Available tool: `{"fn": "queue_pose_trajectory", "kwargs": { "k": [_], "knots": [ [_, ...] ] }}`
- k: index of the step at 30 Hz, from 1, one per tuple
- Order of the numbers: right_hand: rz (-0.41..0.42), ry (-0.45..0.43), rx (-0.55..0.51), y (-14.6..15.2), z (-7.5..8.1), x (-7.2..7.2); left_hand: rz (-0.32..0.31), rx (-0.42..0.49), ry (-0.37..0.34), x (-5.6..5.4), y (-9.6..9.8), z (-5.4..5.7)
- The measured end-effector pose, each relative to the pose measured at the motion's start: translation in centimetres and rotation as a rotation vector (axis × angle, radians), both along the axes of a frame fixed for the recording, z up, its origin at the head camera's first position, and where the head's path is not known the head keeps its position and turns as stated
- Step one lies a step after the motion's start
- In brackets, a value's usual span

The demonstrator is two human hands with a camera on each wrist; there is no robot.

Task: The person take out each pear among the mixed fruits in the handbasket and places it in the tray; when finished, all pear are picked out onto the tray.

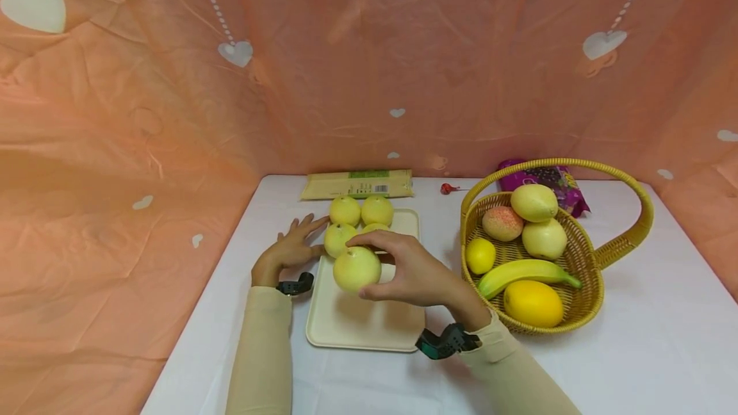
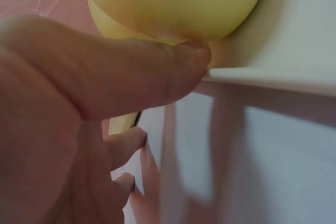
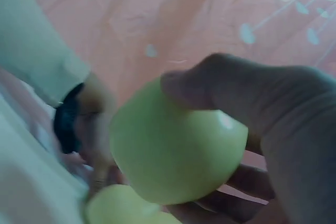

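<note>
My right hand (image 1: pixel 412 268) grips a round pale-yellow pear (image 1: pixel 356 269) between thumb and fingers, above a cream tray (image 1: pixel 363 325). The same held pear (image 3: pixel 176 145) fills the middle of the right wrist view. At the tray's far end sit several similar pears, one at the back left (image 1: pixel 344 211) and one at the back right (image 1: pixel 377 211); another is partly hidden behind my right fingers. Beside the tray's left edge, my left hand (image 1: pixel 291 248) lies with fingers spread. Its thumb (image 2: pixel 157 72) is against a pear (image 2: pixel 178 3) at the tray's rim.
Right of the tray stands a wicker basket (image 1: pixel 596 293) with a tall handle, holding a banana (image 1: pixel 527 271), a peach (image 1: pixel 503 223) and several other fruits. Behind lie a beige packet (image 1: pixel 357 184), a red lollipop (image 1: pixel 446 189) and a purple bag (image 1: pixel 567 187).
</note>
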State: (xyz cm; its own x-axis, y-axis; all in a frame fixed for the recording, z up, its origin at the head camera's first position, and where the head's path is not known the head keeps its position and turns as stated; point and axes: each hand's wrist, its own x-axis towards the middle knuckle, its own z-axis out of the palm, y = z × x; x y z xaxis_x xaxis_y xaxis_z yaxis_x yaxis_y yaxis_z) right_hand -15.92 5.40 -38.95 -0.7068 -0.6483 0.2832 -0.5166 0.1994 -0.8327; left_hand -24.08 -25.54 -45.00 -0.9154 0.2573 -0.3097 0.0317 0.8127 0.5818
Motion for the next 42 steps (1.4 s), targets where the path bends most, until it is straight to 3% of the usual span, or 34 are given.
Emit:
{"fn": "queue_pose_trajectory", "kwargs": {
  "k": [11,22,28,35,42],
  "knots": [
    [-0.021,0.024,0.086,-3.4,-4.2,-0.8,-0.011,0.003,0.012,-0.1,-0.2,-0.2],
    [-0.055,0.168,0.105,-5.0,-6.8,-0.9,-0.015,0.015,0.005,0.0,-0.3,-0.1],
    [-0.085,0.230,0.114,-5.2,-7.3,-0.9,-0.014,0.026,0.002,-0.1,-0.3,-0.2],
    [-0.164,0.331,0.198,-5.2,-7.4,-0.8,-0.015,0.015,0.007,-0.1,-0.3,-0.2],
    [-0.155,0.333,0.180,-3.9,-5.9,-0.1,-0.007,0.011,-0.008,-0.1,-0.2,-0.3]
  ]
}}
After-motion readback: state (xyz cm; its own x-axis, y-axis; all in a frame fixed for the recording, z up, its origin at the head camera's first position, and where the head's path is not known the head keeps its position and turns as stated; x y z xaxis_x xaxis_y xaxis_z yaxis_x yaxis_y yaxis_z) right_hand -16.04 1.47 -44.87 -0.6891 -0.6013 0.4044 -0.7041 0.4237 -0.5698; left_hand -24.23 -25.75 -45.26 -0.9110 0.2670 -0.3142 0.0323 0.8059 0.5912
